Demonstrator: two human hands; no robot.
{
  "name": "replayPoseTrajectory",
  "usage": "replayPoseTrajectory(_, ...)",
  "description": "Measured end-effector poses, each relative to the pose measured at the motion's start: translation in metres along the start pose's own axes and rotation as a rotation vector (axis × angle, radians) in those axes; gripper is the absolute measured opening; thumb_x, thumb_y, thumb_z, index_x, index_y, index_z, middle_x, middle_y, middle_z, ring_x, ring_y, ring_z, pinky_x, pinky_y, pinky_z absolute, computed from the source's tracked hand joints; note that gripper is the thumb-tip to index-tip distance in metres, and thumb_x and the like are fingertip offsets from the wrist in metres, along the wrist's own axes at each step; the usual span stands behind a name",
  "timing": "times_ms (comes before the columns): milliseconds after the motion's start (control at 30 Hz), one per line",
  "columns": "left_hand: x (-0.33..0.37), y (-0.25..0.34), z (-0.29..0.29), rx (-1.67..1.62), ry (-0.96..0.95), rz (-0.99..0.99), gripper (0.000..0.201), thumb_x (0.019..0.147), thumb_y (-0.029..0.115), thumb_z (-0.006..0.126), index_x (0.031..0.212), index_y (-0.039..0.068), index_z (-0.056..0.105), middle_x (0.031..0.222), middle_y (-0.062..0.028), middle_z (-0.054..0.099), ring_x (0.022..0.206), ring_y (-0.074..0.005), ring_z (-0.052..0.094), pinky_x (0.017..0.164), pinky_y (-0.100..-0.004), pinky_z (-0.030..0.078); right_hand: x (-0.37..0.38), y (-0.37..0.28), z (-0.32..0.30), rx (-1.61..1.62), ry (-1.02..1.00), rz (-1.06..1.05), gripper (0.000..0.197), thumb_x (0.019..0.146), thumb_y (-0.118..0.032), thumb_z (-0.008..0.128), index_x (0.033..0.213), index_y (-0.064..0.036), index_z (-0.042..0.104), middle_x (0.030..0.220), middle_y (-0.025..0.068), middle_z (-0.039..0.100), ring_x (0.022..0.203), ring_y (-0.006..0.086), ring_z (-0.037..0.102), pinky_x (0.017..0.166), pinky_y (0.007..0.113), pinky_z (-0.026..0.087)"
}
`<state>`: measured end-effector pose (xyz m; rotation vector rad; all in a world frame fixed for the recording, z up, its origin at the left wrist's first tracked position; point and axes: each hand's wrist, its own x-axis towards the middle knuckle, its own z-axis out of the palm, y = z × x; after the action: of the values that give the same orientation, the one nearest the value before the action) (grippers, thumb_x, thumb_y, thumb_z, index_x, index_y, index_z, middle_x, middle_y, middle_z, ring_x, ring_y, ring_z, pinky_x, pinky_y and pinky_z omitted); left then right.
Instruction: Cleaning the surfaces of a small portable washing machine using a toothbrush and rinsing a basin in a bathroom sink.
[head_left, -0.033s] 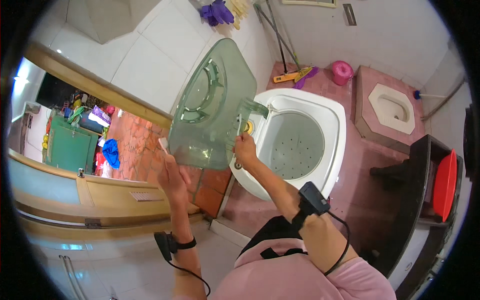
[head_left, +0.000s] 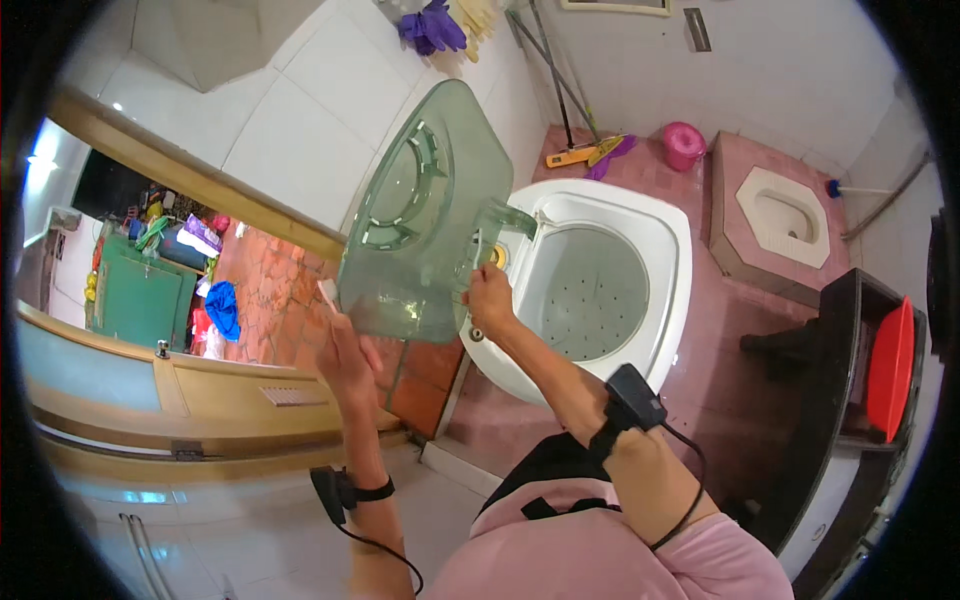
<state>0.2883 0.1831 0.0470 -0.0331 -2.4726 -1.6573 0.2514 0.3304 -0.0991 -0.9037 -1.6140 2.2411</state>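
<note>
A translucent green washing-machine lid [head_left: 440,200] stands raised at the left of a white top-loading washing machine [head_left: 672,280]. Its round drum [head_left: 585,290], dotted with small holes, lies open to view. My left hand [head_left: 347,360] grips the lid's lower left edge, fingers on one side and thumb on the other. A small pale end [head_left: 327,290] shows at its fingertips; I cannot tell what it is. My right hand [head_left: 489,303] is closed by the lid's hinge end, above the machine's left rim. From it sticks up a thin white stick-like thing [head_left: 478,245], partly blurred behind the green plastic.
A doorway with a wooden frame [head_left: 210,175] opens at the left onto red floor tiles. Behind the machine are a pink bucket [head_left: 684,146] and a yellow-orange mop head [head_left: 572,156]. A squat toilet [head_left: 780,215] and a black shelf with a red basin [head_left: 890,370] are at right.
The lid and both hands sit very slightly lower. Both hands keep their grip.
</note>
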Motion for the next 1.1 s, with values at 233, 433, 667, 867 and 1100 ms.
replayPoseTrajectory(233, 0.001, 0.002, 0.016, 0.059, 0.057, -0.063, 0.045, 0.095, 0.036, 0.036, 0.062, 0.006, 0.045, 0.043, 0.0003, 0.041, 0.04, -0.0072, 0.036, 0.04, -0.023, 0.029, 0.054, 0.004, -0.005, -0.275, 0.198, -0.686, 0.018, 0.087, -0.014, 0.043, 0.08, 0.0012, 0.048, 0.06, 0.0142, 0.055, 0.048, 0.0209, 0.056, 0.05, 0.035, 0.045)
replayPoseTrajectory(433, 0.0, 0.003, 0.01, 0.049, 0.019, -0.022, 0.043, 0.095, 0.036, 0.036, 0.067, 0.005, 0.048, 0.046, 0.0006, 0.04, 0.038, -0.0065, 0.036, 0.038, -0.0227, 0.027, 0.061, 0.0, -0.006, -0.122, -0.039, -0.203, 0.014, 0.081, -0.012, 0.047, 0.084, 0.002, 0.048, 0.079, 0.0282, 0.056, 0.078, 0.0471, 0.053, 0.068, 0.051, 0.042)
replayPoseTrajectory(667, 0.002, -0.005, 0.01, 0.069, 0.035, -0.021, 0.045, 0.094, 0.039, 0.034, 0.067, 0.006, 0.048, 0.042, -0.0006, 0.039, 0.036, -0.0068, 0.035, 0.036, -0.0225, 0.024, 0.048, 0.008, -0.024, -0.282, -0.02, -0.214, 0.015, 0.084, -0.016, 0.046, 0.086, -0.0008, 0.048, 0.079, 0.0283, 0.056, 0.078, 0.0483, 0.053, 0.068, 0.053, 0.042)
replayPoseTrajectory(867, 0.007, -0.012, 0.009, 0.044, 0.065, 0.006, 0.048, 0.091, 0.047, 0.036, 0.061, 0.009, 0.04, 0.038, -0.0028, 0.035, 0.031, -0.0107, 0.033, 0.033, -0.0251, 0.023, 0.061, 0.0, -0.062, -0.448, 0.038, -0.477, 0.015, 0.084, -0.018, 0.046, 0.086, -0.0034, 0.048, 0.075, 0.0254, 0.058, 0.075, 0.0463, 0.055, 0.064, 0.052, 0.043)
replayPoseTrajectory(1100, 0.003, -0.005, 0.013, 0.048, 0.17, -0.021, 0.047, 0.09, 0.047, 0.037, 0.062, 0.009, 0.041, 0.039, -0.0024, 0.036, 0.032, -0.0098, 0.034, 0.033, -0.0244, 0.022, 0.063, -0.003, -0.081, -0.971, -0.139, -0.446, 0.018, 0.078, -0.014, 0.048, 0.096, -0.0078, 0.051, 0.07, 0.0232, 0.059, 0.069, 0.0414, 0.059, 0.058, 0.053, 0.045)
